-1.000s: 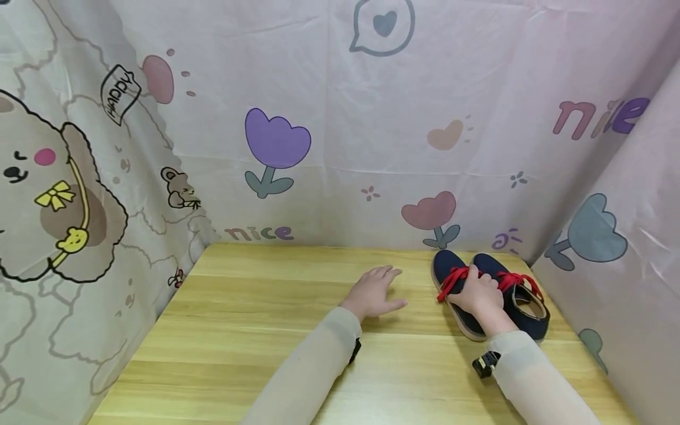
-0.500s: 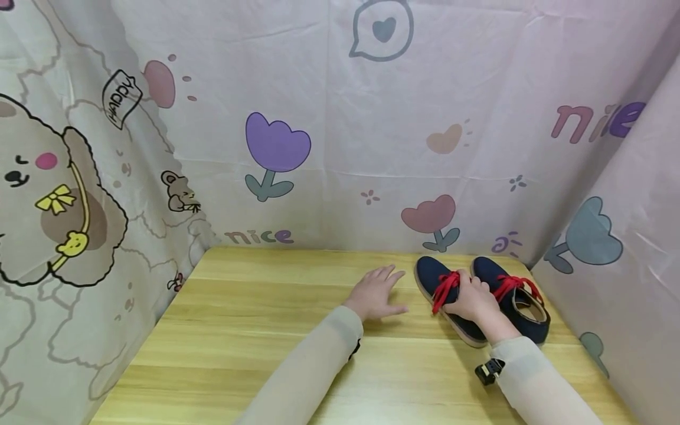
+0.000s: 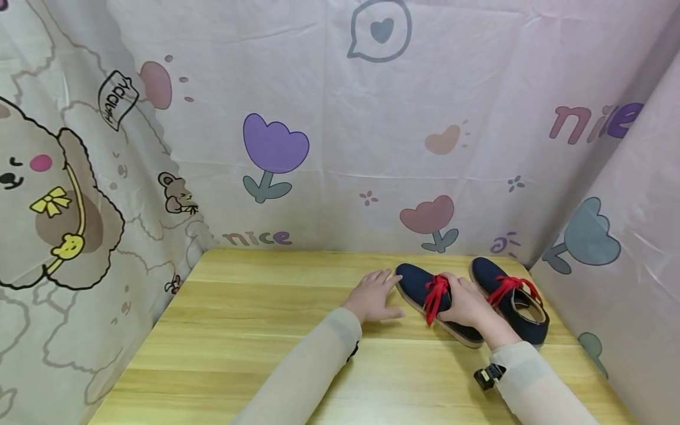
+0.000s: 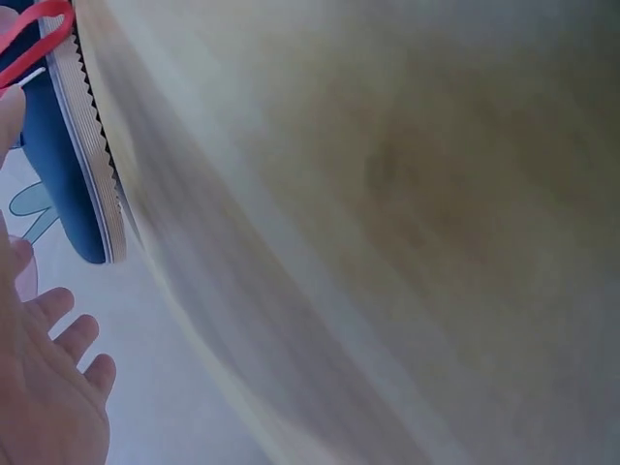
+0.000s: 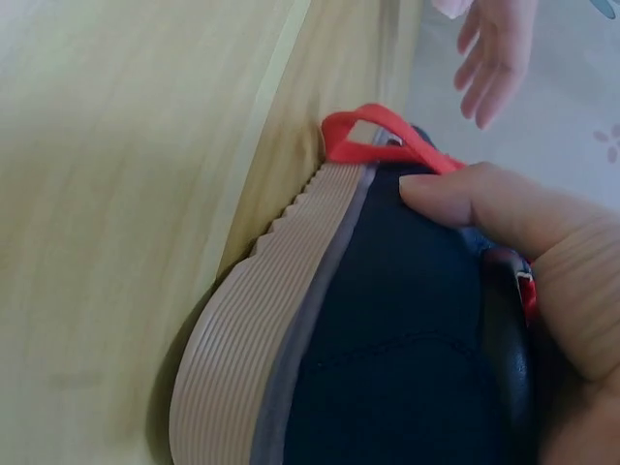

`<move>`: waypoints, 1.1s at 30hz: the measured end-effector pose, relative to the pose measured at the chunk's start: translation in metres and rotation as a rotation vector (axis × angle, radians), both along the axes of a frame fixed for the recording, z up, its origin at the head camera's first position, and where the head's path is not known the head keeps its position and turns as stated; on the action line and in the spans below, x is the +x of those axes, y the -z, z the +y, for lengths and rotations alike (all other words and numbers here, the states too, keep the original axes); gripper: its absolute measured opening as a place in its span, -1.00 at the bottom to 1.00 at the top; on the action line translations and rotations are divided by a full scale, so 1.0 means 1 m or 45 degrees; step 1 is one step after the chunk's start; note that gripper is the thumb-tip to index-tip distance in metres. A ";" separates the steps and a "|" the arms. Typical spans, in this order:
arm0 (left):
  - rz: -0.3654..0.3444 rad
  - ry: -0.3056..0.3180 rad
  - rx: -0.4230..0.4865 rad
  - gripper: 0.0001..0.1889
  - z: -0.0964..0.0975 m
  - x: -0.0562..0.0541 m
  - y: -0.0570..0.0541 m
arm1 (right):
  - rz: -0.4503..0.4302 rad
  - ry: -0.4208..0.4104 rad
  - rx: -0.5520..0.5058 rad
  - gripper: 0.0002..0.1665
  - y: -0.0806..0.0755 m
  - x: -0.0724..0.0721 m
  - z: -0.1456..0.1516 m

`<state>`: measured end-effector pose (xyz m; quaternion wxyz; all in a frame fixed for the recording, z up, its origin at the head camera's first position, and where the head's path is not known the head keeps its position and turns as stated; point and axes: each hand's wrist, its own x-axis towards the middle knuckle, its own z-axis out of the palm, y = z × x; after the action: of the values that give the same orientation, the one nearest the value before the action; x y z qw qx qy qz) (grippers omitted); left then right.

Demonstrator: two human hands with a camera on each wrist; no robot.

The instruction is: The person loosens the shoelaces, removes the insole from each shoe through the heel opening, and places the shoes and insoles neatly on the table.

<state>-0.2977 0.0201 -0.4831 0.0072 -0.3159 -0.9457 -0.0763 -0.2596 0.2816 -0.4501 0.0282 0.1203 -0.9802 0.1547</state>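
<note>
A navy shoe [image 3: 414, 284] with red laces [image 3: 437, 295] and a pale ribbed sole [image 5: 262, 329] lies slanted on the wooden table, toe toward the back left. My right hand [image 3: 467, 304] grips it over the middle, thumb [image 5: 475, 199] against its side in the right wrist view. Part of its opening is hidden under that hand. My left hand [image 3: 372, 298] has its fingers spread, with a fingertip right at the toe. The matching navy shoe [image 3: 486, 275] stands to the right, beside the right hand, its toe toward the back.
A wooden table [image 3: 239, 330] fills the lower view. A printed curtain [image 3: 340, 118] hangs along its back edge, with further printed cloth on the left and right sides. Dark wrist cameras, such as the right one [image 3: 489, 376], sit on the sleeves.
The right hand has slid the gripped shoe leftward, away from the other shoe, turning its toe to the left until it reaches the left hand. The left hand stays nearly in place.
</note>
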 end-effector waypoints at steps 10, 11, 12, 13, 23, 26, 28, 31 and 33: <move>0.011 -0.038 -0.051 -0.01 0.000 0.001 0.002 | -0.003 -0.155 0.023 0.17 0.002 -0.001 -0.005; 0.012 -0.042 -0.059 -0.01 -0.001 0.001 0.002 | -0.002 -0.166 0.025 0.17 0.002 0.000 -0.005; 0.013 -0.044 -0.062 -0.01 -0.001 0.001 0.002 | 0.000 -0.183 0.025 0.17 0.001 -0.001 -0.006; 0.011 -0.047 -0.071 -0.01 -0.001 0.001 0.002 | -0.002 -0.193 0.025 0.17 0.001 0.000 -0.007; 0.007 -0.034 -0.106 0.01 -0.001 -0.003 0.005 | -0.018 -0.328 0.015 0.19 -0.001 0.002 -0.015; 0.015 -0.004 -0.112 0.00 0.000 -0.004 0.004 | -0.023 -0.344 0.008 0.19 -0.001 0.002 -0.015; 0.023 0.017 -0.119 -0.01 0.001 -0.003 0.003 | -0.031 -0.355 0.004 0.19 -0.001 0.002 -0.015; 0.027 0.037 -0.126 -0.02 0.003 -0.002 0.001 | -0.038 -0.372 0.003 0.19 -0.001 0.002 -0.016; 0.024 0.041 -0.124 -0.02 0.004 -0.001 0.000 | -0.039 -0.385 0.003 0.19 -0.001 0.002 -0.017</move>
<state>-0.2983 0.0244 -0.4832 -0.0004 -0.3317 -0.9430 -0.0274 -0.2572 0.2649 -0.4489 -0.0105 0.2641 -0.9514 0.1580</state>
